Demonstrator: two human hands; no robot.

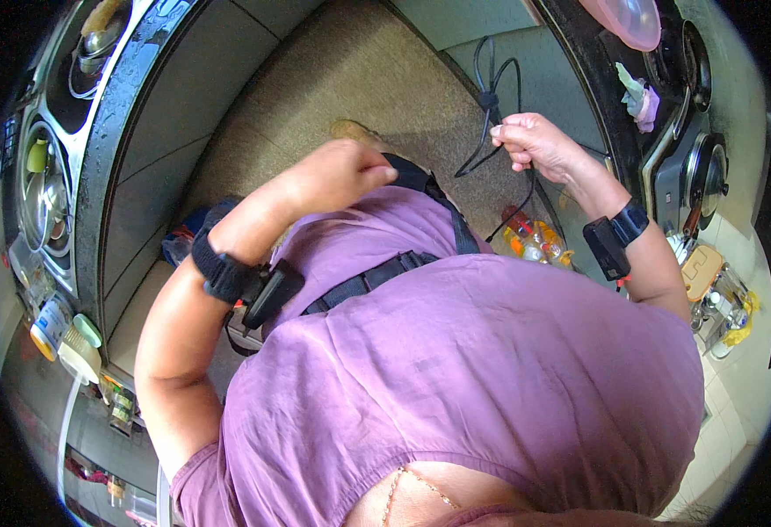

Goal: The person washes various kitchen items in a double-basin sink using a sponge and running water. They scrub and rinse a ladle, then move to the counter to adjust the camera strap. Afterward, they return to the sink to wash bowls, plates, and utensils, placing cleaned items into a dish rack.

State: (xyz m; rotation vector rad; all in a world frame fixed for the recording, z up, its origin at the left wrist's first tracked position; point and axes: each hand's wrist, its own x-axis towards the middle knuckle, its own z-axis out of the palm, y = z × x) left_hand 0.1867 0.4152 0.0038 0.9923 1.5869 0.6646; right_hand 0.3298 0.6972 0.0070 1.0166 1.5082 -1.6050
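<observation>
My right hand (543, 141) is out to the right with thumb and forefinger pinched on a black cable (519, 79). The cable hangs in loops, bunched together by a dark tie (488, 100), and one length runs down past my waist. In front of my belly is my left hand (342, 174), slightly blurred, with curled fingers. Its back faces the camera, so whatever its fingers may hold is hidden. Just beyond it is a black waist strap (418, 174). A black device is strapped on each forearm, the left one (274, 293) and the right one (606, 249).
A wet dark counter edge (136, 99) with a metal sink (46, 191) runs along the left. On the right counter stand a pink bowl (629, 23), a crumpled cloth (639, 102) and a lidded pan (711, 174). Bottles (537, 240) sit on the speckled floor (306, 79).
</observation>
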